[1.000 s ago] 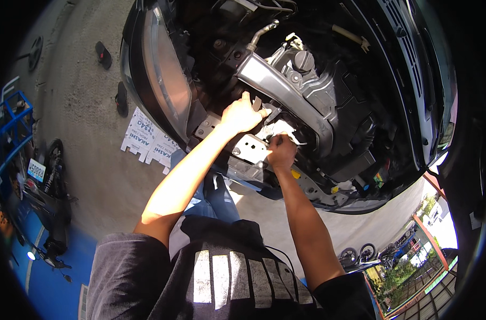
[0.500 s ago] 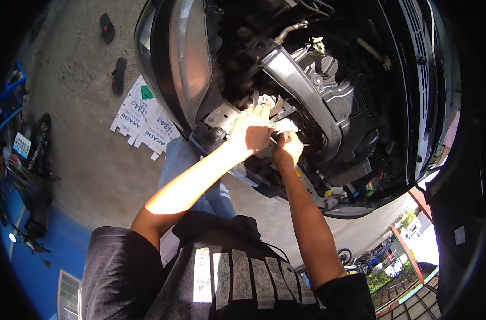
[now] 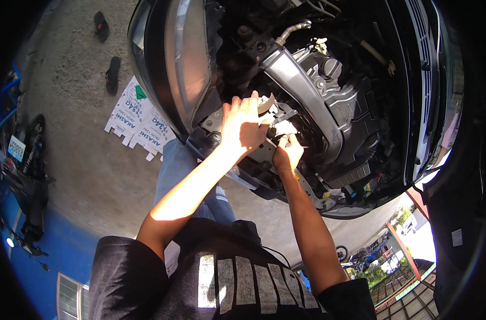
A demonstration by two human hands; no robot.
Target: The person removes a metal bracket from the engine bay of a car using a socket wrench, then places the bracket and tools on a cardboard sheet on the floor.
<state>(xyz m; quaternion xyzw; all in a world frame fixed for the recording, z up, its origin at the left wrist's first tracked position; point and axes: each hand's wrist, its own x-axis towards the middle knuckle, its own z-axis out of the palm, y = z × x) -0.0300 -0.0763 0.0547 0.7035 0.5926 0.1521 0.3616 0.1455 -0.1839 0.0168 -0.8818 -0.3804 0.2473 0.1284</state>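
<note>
Both of my hands are inside the open engine bay of a car, at its front edge. My left hand (image 3: 242, 128) lies over the front crossmember with its fingers stretched out, beside a curved grey metal strip (image 3: 266, 104). Just to its right, my right hand (image 3: 288, 154) has its thumb and fingers pinched together at a pale, sunlit part (image 3: 285, 128). What they hold is too small and bright to make out. Past the hands runs a silver-grey air duct (image 3: 301, 90), and a round black cap (image 3: 331, 68) sits on the engine beyond it.
A headlight (image 3: 189, 69) and bumper curve along the left of the bay. Flattened white cardboard (image 3: 139, 117) lies on the concrete floor, with two dark sandals (image 3: 112, 76) above it. A motorcycle (image 3: 27, 170) stands at far left by a blue wall. The raised hood (image 3: 456, 208) is at right.
My left hand has shifted slightly left and its fingers have spread, uncovering more of the curved metal strip. My right hand stays nearly in place, still pinched.
</note>
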